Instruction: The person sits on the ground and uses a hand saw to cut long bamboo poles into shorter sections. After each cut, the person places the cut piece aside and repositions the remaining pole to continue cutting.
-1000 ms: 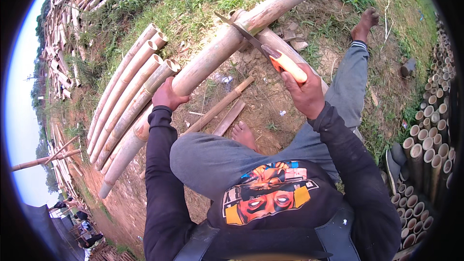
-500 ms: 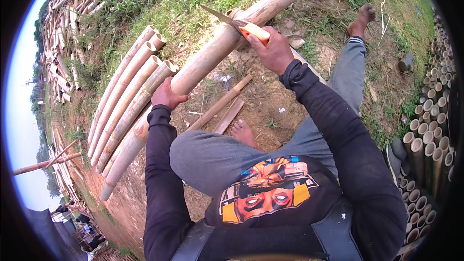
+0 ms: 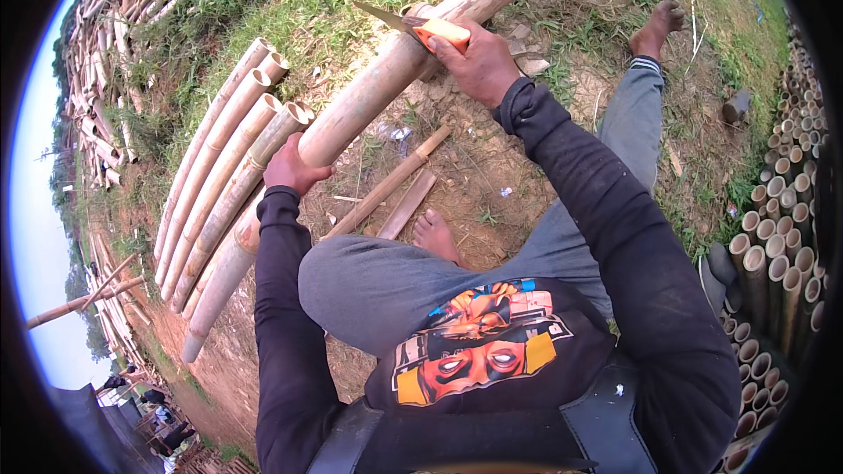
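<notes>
A long, thick bamboo pole (image 3: pixel 369 101) runs diagonally from the lower left to the top of the view. My left hand (image 3: pixel 295 167) is wrapped round it partway along, and the fingers on its far side are hidden. In my right hand (image 3: pixel 483 61) is a handsaw (image 3: pixel 442 32) with an orange grip, its fingers closed round the handle. The saw's blade lies across the upper side of the pole and points to the upper left. Beneath the pole, close to the blade, a short bamboo piece (image 3: pixel 420 11) partly shows.
Several cut bamboo poles (image 3: pixel 215 145) lie side by side left of my left hand. Two split strips (image 3: pixel 408 204) rest on the dirt near my bare foot (image 3: pixel 436 235). Stacked bamboo tubes (image 3: pixel 777 241) stand at the right; a large bamboo pile (image 3: pixel 105 79) lies far left.
My right hand and the saw have moved slightly up and to the left. The left hand keeps its hold on the pole; the whole view has shifted a little.
</notes>
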Motion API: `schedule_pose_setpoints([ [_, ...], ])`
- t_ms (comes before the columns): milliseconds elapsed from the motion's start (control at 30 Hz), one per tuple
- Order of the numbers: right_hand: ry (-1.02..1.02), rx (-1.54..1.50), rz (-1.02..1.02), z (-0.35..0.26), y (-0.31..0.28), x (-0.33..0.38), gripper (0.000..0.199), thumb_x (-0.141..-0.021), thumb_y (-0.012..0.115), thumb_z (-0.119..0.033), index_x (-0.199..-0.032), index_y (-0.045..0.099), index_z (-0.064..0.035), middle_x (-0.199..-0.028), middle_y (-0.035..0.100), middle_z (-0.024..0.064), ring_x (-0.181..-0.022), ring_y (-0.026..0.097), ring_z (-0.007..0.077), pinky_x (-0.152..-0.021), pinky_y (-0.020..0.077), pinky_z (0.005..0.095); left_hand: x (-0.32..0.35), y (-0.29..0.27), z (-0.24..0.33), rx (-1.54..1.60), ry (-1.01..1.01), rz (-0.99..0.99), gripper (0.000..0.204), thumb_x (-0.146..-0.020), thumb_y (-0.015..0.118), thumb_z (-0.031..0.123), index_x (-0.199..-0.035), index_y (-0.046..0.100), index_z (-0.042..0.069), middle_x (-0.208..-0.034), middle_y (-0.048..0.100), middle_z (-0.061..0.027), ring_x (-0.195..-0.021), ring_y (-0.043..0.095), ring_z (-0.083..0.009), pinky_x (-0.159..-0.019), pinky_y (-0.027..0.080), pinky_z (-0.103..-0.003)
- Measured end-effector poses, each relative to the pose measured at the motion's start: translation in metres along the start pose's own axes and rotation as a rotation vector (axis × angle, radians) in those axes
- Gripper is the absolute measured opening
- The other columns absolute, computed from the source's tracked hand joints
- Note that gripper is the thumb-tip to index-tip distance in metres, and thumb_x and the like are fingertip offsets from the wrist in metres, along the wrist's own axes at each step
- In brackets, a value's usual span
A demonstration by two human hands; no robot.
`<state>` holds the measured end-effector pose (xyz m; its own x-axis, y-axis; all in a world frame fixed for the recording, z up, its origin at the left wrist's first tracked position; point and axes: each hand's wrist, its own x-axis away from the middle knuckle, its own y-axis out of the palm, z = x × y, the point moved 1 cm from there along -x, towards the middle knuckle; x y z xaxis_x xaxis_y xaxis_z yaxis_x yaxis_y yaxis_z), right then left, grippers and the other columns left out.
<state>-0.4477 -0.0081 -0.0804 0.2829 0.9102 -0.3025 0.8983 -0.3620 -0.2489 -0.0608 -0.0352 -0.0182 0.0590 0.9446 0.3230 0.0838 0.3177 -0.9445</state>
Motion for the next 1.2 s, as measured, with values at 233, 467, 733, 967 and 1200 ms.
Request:
schedule_pose_setpoints([
  [233, 0.127, -0.019, -0.011, -0.06, -0.143, 0.186, 0.023, -0.1, 0.077, -0.01, -0.118, 0.068, 0.0021, -0.092, 0.076, 0.0104, -0.074, 0.071, 0.0117, -0.069, 0.0562, 0.0277, -0.004, 0.006, -0.005, 0.014, 0.016, 0.019, 0.1, -0.063, 0.093, 0.057, -0.147, 0.056, 0.017, -0.126, 0.075, -0.0167, -0.115, 0.073, -0.0363, -0.097, 0.059, -0.049],
  [467, -0.015, -0.027, -0.027, -0.032, -0.027, 0.018, 0.033, -0.102, 0.075, -0.029, -0.114, 0.07, 0.0019, -0.086, 0.077, 0.0183, -0.074, 0.077, 0.0281, -0.067, 0.0587, 0.0379, -0.007, 0.01, -0.005, -0.011, 0.019, 0.051, 0.101, -0.062, 0.092, 0.056, -0.148, 0.056, 0.016, -0.126, 0.075, -0.0169, -0.115, 0.073, -0.037, -0.096, 0.059, -0.05],
  [733, 0.192, 0.0, -0.05, -0.037, -0.103, 0.132, 0.026, -0.1, 0.078, -0.017, -0.117, 0.068, -0.0005, -0.081, 0.073, 0.0102, -0.071, 0.071, 0.0138, -0.065, 0.0546, 0.0316, -0.003, 0.0, -0.001, 0.043, 0.016, -0.003, 0.101, -0.063, 0.093, 0.057, -0.148, 0.056, 0.016, -0.127, 0.074, -0.0183, -0.116, 0.073, -0.0371, -0.098, 0.058, -0.049],
  [967, 0.177, -0.053, -0.058, -0.049, -0.092, 0.107, 0.022, -0.101, 0.076, -0.01, -0.117, 0.067, 0.0018, -0.084, 0.076, 0.0081, -0.071, 0.072, 0.0113, -0.063, 0.0559, 0.0283, -0.006, 0.009, -0.007, 0.029, 0.074, 0.085, 0.096, -0.064, 0.095, 0.049, -0.144, 0.058, 0.012, -0.122, 0.076, -0.0217, -0.114, 0.073, -0.0398, -0.098, 0.057, -0.05],
  [1200, 0.098, 0.183, -0.159, -0.034, -0.029, 0.008, 0.043, -0.1, 0.071, -0.038, -0.114, 0.063, 0.0014, -0.087, 0.072, 0.0287, -0.086, 0.072, 0.0478, -0.08, 0.0558, 0.054, -0.01, 0.008, -0.009, 0.158, 0.081, 0.025, 0.09, -0.058, 0.099, 0.038, -0.134, 0.061, 0.009, -0.12, 0.076, -0.0228, -0.113, 0.074, -0.04, -0.096, 0.059, -0.051],
])
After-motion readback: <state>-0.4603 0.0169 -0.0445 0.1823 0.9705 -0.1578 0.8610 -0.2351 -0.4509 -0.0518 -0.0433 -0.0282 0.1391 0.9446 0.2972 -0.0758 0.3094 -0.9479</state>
